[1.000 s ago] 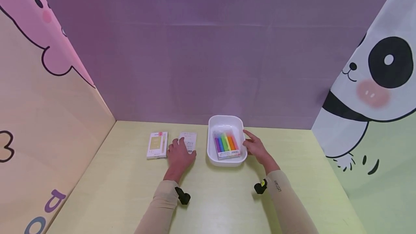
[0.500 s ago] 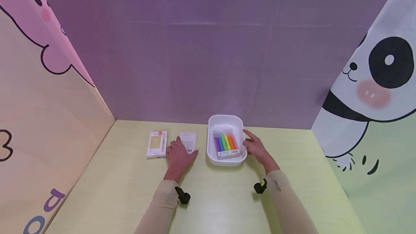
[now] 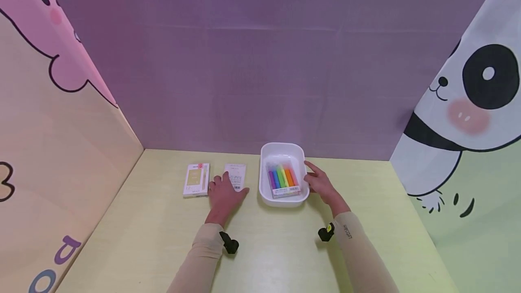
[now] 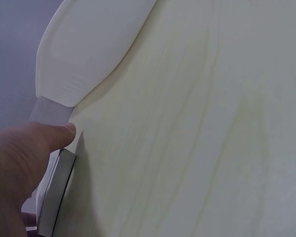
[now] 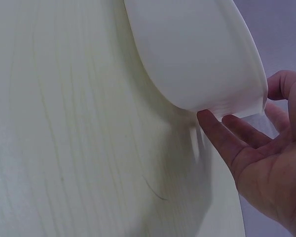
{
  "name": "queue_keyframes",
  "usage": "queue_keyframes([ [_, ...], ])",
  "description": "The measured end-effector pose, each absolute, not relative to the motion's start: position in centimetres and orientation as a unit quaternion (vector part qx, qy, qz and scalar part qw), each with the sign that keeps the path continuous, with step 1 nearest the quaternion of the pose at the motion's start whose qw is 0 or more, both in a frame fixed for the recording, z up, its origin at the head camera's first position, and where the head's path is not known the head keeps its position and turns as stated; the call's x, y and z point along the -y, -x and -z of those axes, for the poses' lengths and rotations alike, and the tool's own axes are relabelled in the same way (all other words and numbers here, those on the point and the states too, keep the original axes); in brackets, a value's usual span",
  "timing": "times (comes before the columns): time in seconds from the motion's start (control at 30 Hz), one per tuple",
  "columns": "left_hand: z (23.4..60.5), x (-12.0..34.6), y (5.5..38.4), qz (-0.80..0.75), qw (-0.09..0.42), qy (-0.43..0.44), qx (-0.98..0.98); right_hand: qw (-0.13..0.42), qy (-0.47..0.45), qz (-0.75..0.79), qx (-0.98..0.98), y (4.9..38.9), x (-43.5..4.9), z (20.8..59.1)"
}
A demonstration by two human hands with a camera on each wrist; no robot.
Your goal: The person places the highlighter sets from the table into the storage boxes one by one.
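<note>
A white tray (image 3: pixel 263 193) stands near the back wall with a pack of coloured markers (image 3: pixel 282 178) inside. My right hand (image 3: pixel 319 182) is at the tray's right side, fingers straight and touching its wall; in the right wrist view the fingertips (image 5: pixel 222 136) meet the tray (image 5: pixel 197 54) under its rim. My left hand (image 3: pixel 225 193) lies over the near end of a white box (image 3: pixel 236 173), with the thumb on its right edge and the fingers on its left. The left wrist view shows the thumb (image 4: pixel 44 138) pressed on the box's edge (image 4: pixel 56 197), with the tray (image 4: pixel 89 44) beyond.
A cream box (image 3: pixel 196 180) lies left of the white box. The pale yellow-green table (image 3: pixel 264 248) is walled in by a purple back panel, a pink cartoon panel on the left and a panda panel on the right.
My left hand has slid slightly left across the white box, and its fingers now sit at the box's left edge. The right hand and the tray have stayed in place.
</note>
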State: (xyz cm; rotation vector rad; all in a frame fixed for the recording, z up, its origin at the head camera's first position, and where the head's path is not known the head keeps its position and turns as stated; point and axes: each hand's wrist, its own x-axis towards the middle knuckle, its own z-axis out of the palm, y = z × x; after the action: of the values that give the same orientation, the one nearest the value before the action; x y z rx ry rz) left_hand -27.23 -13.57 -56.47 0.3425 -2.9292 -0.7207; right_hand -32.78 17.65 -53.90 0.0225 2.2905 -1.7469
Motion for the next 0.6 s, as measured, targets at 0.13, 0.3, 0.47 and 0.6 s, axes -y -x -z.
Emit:
queue_keyframes([
  [0.13, 56.47, 13.53, 27.53, 0.235, 0.056, -0.109, 0.964, 0.13, -0.005, 0.602, -0.788, 32.94, -17.72, 53.77],
  [0.3, 56.66, 13.56, 27.8, 0.231, 0.062, -0.103, 0.966, 0.126, -0.009, 0.601, -0.789, 33.06, -17.78, 53.81],
  [0.47, 56.95, 13.64, 27.84, 0.23, 0.055, -0.113, 0.965, 0.131, -0.018, 0.598, -0.791, 32.94, -17.73, 54.12],
  [0.6, 56.98, 13.68, 27.92, 0.232, 0.058, -0.118, 0.964, 0.128, -0.015, 0.598, -0.791, 32.95, -17.74, 54.33],
])
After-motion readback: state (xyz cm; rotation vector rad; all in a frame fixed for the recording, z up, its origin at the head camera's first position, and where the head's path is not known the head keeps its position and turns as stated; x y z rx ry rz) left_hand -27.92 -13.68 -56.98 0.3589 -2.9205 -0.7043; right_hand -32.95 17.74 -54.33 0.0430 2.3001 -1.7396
